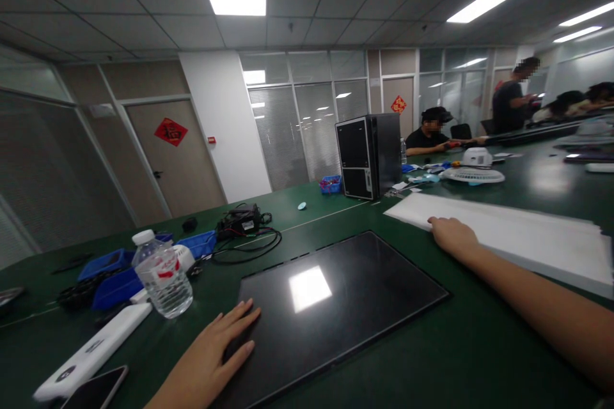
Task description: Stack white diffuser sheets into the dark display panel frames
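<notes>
A black flat screen panel lies on the green table, with a ceiling light reflected in its glossy face. My left hand rests at the panel's left edge, fingers stretched out and fingertips touching the surface. To the right, my right hand has its fingers closed at the near left edge of a stack of white sheets. The underside of that grip is hidden. A gap of green table separates the stack from the panel.
Left of the panel stand a water bottle, a white power bank-like device, a phone and blue trays. Behind lie a black adapter with cables and a computer tower. Several people sit or stand at the far right.
</notes>
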The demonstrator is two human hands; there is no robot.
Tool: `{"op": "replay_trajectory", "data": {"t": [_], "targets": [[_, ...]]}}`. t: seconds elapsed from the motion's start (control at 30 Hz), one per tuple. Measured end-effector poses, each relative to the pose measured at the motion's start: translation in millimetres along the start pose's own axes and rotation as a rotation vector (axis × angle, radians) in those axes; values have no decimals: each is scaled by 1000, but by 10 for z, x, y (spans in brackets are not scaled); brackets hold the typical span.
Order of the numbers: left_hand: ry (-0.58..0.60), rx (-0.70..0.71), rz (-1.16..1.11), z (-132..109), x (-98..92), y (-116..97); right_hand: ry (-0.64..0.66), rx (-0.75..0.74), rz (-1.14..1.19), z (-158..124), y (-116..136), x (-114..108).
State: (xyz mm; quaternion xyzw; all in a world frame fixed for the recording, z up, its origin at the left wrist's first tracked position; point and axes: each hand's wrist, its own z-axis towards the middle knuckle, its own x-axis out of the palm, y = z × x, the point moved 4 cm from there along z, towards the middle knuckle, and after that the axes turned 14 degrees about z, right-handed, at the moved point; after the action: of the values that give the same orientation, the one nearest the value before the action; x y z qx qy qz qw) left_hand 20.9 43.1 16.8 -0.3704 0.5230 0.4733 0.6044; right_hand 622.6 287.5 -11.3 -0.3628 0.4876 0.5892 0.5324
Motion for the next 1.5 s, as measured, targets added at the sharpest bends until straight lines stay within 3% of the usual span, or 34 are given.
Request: {"op": "replay_trajectory", "data": {"t": [0.4, 0.67, 0.77, 0.9, 1.03, 1.3, 1.43, 1.5], "targets": [[27, -92, 65, -10, -2, 104, -22, 0, 31, -16, -15, -51], [12, -81, 54, -6, 44, 140, -94, -95, 56, -60, 160, -64], [-4, -78, 43, -3, 64, 157, -98, -51, 53, -24, 90, -15], [23, -77, 51, 8, 87, 165, -11, 42, 65, 44, -81, 75], [21, -80, 52, 13, 67, 148, -2, 22, 60, 41, -60, 66], [30, -78, 54, 4, 93, 167, -115, -150, 70, -227, 372, -246], [28, -77, 55, 11, 88, 184, -124, -369, 129, -435, 833, -355], [32, -71, 56, 12, 88, 183, -55, -520, 191, -609, 1139, -354]]}}
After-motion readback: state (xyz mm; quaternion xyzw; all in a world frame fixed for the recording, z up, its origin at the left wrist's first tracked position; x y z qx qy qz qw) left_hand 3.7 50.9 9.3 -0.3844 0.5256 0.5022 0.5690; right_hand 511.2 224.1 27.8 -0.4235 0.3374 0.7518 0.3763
